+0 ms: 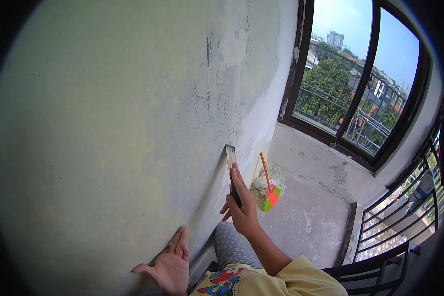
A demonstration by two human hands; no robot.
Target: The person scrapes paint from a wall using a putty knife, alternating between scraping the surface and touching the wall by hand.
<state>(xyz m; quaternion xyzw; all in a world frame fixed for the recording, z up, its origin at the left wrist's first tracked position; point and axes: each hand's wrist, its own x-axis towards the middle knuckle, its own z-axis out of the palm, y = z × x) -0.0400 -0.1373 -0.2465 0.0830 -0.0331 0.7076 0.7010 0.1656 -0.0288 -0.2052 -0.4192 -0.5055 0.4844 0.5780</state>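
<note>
My right hand [241, 207] is wrapped round the dark handle of a scraper [230, 157], with some fingers stretched along its metal blade. The blade's far edge is at the wall [108, 123], beside a patch of grey, peeling, dark-streaked surface. Lower down, my left hand [172, 269] holds nothing; its fingers are spread and their tips rest against the wall, palm partly turned up.
A small broom [270, 192] with an orange handle and green and orange bristles leans in the corner by some debris. Beyond are a dark-framed window [338, 135], a grey floor [306, 217] and a black metal railing [399, 217] at the right.
</note>
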